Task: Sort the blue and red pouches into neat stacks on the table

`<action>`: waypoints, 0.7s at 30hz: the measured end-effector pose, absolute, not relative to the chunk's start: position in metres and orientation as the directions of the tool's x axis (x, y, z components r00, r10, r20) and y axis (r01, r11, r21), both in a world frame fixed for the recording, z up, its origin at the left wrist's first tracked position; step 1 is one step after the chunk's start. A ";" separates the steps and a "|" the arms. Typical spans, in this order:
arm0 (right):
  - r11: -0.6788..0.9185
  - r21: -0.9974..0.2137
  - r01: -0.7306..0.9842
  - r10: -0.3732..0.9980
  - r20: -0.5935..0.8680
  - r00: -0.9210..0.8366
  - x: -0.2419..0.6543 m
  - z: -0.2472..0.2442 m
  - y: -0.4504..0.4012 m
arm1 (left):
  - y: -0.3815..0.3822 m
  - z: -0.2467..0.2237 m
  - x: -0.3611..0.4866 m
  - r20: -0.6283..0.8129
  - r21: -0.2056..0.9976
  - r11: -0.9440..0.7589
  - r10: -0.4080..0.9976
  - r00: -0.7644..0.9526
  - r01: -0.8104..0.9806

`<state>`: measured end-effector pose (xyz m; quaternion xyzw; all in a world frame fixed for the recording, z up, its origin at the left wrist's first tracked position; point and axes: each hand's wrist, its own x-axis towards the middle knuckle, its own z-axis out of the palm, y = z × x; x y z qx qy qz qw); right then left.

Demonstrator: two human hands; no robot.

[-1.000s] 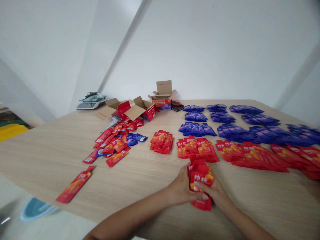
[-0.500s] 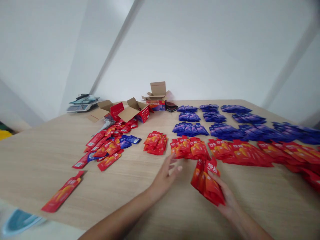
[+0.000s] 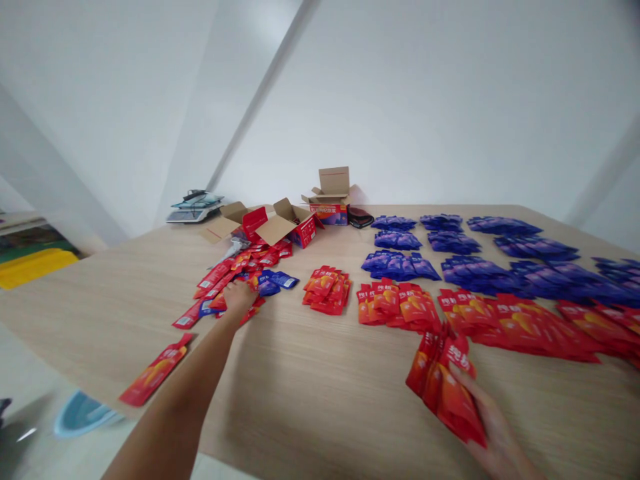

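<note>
My left hand [image 3: 240, 293] is down on a mixed pile of red sachets [image 3: 219, 272] and blue sachets [image 3: 270, 287], its fingers curled into the pile. Whatever is under those fingertips is hidden. A bundle of several red sachets [image 3: 445, 383] is clasped in my right hand [image 3: 493, 417], held tilted above the table on the right. Just beyond that bundle lie rows of red sachets [image 3: 400, 303]. Between the two hands, farther back, sits a small stack of red sachets [image 3: 327, 290]. One red sachet [image 3: 156, 373] lies alone near the table's front left edge.
Blue sachet bundles [image 3: 400, 263] fill rows at the back right of the table [image 3: 310, 380]. Opened cartons [image 3: 303, 230] and a red-and-blue box [image 3: 330, 212] stand at the back, with a scale [image 3: 193, 213] to their left. A blue basin [image 3: 83, 417] is below on the floor.
My left hand has moved left, from beside the red rows to the mixed pile, its fingers now curled. My right hand still holds the red bundle. The view has shifted left.
</note>
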<state>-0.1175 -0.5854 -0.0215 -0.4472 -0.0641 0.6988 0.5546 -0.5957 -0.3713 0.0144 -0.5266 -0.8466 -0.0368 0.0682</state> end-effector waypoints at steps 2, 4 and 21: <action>-0.387 -0.568 -0.726 0.824 -0.567 0.004 -0.115 -0.024 -0.586 | -0.362 0.011 -0.593 0.169 -0.009 0.474 0.868 -0.466 0.880; -0.391 -0.534 -0.750 0.814 -0.580 -0.012 -0.114 -0.027 -0.586 | -0.357 0.011 -0.596 0.178 -0.008 0.497 0.854 -0.488 0.868; -0.376 -0.455 -0.807 0.793 -0.608 -0.027 -0.118 -0.024 -0.583 | -0.320 0.001 -0.598 0.089 0.025 0.356 0.930 -0.357 0.934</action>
